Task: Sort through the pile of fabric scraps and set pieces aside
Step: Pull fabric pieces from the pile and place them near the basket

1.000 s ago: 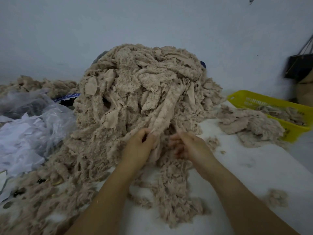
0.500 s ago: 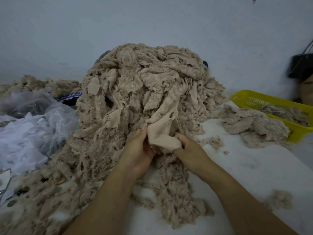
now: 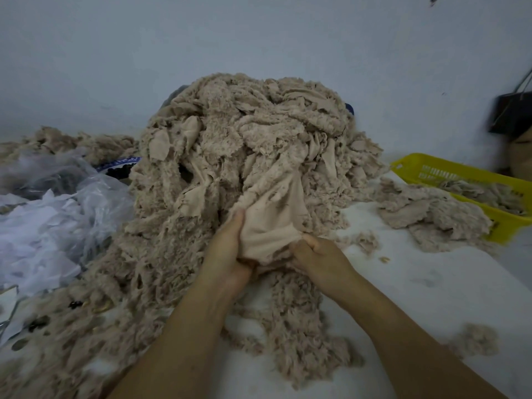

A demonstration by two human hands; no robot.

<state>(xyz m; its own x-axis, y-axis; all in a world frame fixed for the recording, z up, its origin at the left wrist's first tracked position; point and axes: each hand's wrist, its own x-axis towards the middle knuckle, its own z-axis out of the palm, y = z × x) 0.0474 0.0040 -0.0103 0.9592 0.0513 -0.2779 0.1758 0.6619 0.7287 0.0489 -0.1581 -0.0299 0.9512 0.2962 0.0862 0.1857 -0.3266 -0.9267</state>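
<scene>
Fabric scraps (image 3: 253,156) in a dull beige rise in a tall pile on the white worktop (image 3: 417,283), directly beyond both hands. The left hand (image 3: 227,254) grips the near left edge of one smooth piece (image 3: 273,223), its thumb lying upright along the cloth and its fingers curled under it. The right hand (image 3: 319,257) is closed in a fist on the near right edge of the same piece, knuckles up. The two hands sit close together, with the bunched lower end of the piece between them.

The piece runs lengthwise away from the hands, up the front of the pile. Its far end narrows and disappears among the other scraps, so its long axis points from the person toward the wall. The smooth side faces up, and fuzzy pile shows along its edges.

Below the hands, a ragged strip of scraps (image 3: 299,326) trails back toward the person across the worktop. To the right of the right hand lies a smaller heap (image 3: 431,214), touching a yellow basket (image 3: 501,223) that also holds scraps. A loose tuft (image 3: 478,338) sits near the right forearm. Left of the left hand, beyond the spread of scraps, are crumpled clear plastic bags (image 3: 57,211).
</scene>
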